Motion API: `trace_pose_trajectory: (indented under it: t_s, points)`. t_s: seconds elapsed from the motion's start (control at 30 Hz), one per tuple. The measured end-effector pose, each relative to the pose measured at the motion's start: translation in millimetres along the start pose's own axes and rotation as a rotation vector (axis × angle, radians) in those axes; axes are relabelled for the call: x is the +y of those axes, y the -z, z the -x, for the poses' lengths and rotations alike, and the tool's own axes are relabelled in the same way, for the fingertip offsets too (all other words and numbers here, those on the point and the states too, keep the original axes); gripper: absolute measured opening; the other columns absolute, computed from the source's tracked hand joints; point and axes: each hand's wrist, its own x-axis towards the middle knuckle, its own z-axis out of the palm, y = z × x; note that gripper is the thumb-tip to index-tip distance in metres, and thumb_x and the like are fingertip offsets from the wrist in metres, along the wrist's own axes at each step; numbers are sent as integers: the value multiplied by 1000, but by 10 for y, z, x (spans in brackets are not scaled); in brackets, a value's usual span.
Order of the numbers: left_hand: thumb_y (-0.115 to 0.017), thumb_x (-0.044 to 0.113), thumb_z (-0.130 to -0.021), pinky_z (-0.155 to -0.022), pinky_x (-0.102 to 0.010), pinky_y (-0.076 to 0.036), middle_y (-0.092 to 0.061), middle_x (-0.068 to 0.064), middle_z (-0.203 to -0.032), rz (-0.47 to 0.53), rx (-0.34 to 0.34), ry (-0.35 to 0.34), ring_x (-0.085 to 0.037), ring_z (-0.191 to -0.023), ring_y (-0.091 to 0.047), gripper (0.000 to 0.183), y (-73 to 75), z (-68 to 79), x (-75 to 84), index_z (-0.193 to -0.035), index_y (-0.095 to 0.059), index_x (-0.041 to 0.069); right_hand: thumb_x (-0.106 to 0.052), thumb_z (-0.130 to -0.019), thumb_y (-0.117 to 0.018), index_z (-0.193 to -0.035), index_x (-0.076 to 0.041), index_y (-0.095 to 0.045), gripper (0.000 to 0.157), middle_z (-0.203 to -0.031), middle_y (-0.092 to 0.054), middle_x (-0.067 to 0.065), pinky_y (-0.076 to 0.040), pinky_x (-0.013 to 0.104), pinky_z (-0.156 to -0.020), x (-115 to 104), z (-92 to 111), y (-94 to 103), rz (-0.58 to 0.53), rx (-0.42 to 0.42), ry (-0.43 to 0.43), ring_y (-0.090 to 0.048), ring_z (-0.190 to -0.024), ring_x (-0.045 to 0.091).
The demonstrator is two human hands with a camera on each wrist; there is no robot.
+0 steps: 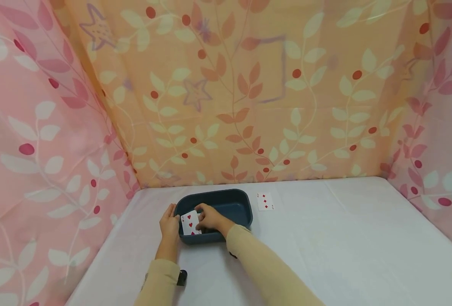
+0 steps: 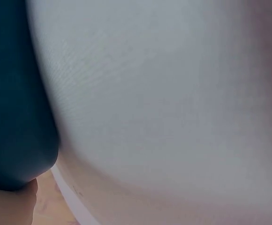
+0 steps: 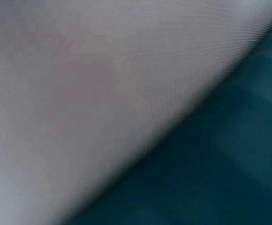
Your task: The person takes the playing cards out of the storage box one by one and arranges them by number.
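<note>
right sleeve (image 1: 269, 267) hides tub (image 1: 233, 213) corner; diamonds card (image 1: 265, 202) beside

Left hand (image 1: 169, 227) and right hand (image 1: 212, 219) flank the heart card (image 1: 189, 223); free room lies far right in the box (image 1: 207, 239)

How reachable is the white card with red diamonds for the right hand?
Likely yes: the diamonds card lies uncovered, though the right hand holds a white hearts card in the blue rectangular tub.

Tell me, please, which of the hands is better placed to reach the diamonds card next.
Probably the right hand, once free of the hearts card: it is nearer the diamonds card, while the left hand is by the blue container's left wall.
</note>
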Motion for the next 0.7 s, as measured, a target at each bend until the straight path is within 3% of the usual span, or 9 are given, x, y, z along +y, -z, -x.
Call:
trace_pose_trajectory:
  t_s: [0.33,0.57,0.7]
  points:
    - [-32,-6,-101,-117,-37,-17,-26,-14,-156,-32,7,20,-23,-145,-20,53,-12,-23,-18,-153,-22,1,13,-80,-70,-137,3,-45,62,-68,-59,3,-54,29,-48,-59,67,65,-130,99,51,-55,-55,14]
    - [-30,-10,-99,-117,-36,-17,-25,-14,-157,-19,10,26,-23,-145,-20,55,8,-22,-4,-153,-22,1,12,-82,-68,-140,3,-43,63,-70,-61,5,-58,49,-62,-204,182,160,-170,133,33,-55,-50,16]
    - [-31,-13,-97,-117,-36,-17,-25,-14,-156,-10,-2,10,-24,-145,-20,57,17,-15,-10,-152,-22,0,12,-82,-68,-140,3,-43,64,-71,-63,6,-58,46,-59,-208,246,255,-170,149,41,-54,-46,15]
